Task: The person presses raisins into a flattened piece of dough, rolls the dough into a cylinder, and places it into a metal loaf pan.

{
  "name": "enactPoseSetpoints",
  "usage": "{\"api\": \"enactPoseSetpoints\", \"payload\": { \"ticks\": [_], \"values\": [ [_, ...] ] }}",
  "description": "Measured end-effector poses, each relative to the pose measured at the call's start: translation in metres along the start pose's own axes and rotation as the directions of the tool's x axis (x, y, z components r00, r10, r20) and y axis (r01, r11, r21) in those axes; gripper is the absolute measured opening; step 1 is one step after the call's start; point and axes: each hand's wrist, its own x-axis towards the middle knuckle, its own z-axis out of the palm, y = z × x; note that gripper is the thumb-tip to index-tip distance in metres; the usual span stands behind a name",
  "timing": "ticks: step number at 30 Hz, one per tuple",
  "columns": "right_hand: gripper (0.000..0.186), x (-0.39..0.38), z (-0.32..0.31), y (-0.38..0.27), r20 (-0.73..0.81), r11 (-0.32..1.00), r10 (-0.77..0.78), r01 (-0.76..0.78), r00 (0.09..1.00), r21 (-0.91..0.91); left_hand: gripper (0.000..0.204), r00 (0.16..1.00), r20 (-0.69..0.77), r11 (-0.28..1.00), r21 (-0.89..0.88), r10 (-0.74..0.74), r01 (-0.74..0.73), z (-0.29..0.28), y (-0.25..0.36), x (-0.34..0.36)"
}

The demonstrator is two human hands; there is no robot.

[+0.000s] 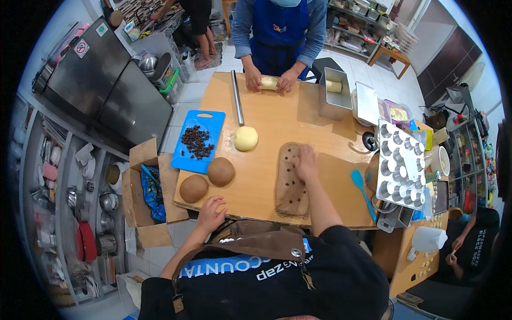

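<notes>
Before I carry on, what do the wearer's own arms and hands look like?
The left hand and right hand are bare, with no glove, watch or bracelet showing. The forearms are uncovered too, below the short black sleeves of a T-shirt printed in white and blue, worn under a brown apron.

The brown dough (285, 178) is a flat, smooth-edged oblong with rounded corners, lying lengthwise from front to back. It sits to the right of the blue board (213, 124), well apart, its near end reaching past the board's near edge. Small dark bits (290, 201) dot its top, spaced apart.
</notes>
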Motion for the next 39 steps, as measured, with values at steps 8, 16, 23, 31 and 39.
{"api": "enactPoseSetpoints", "payload": {
  "ticks": [8, 16, 23, 31, 39],
  "values": [
    [0.058, 0.025, -0.049, 0.007, -0.206, 0.904, 0.252, -0.154, 0.946, 0.399, 0.021, 0.994, -0.088, 0.998, -0.024, -0.060, 0.058, -0.065, -0.052, -0.016],
    [0.059, -0.014, 0.003, -0.025, 0.210, 0.967, 0.211, -0.236, 0.954, 0.097, 0.022, 0.994, -0.077, 0.996, 0.055, -0.072, 0.076, -0.125, -0.112, -0.017],
    [0.066, -0.045, -0.040, -0.073, -0.229, 0.910, 0.394, -0.343, 0.890, 0.233, 0.021, 0.991, -0.094, 0.996, -0.032, -0.091, 0.088, -0.135, -0.138, -0.013],
    [0.070, -0.066, -0.018, -0.029, -0.165, 0.708, 0.386, -0.176, 0.908, 0.684, 0.023, 0.999, -0.023, 0.999, 0.008, 0.042, -0.042, -0.143, -0.148, 0.011],
    [0.068, -0.090, 0.047, -0.007, 0.276, 0.957, 0.289, -0.265, 0.917, -0.122, 0.023, 1.000, -0.006, 0.995, -0.095, 0.027, -0.028, -0.130, -0.149, 0.015]
  ]
}}
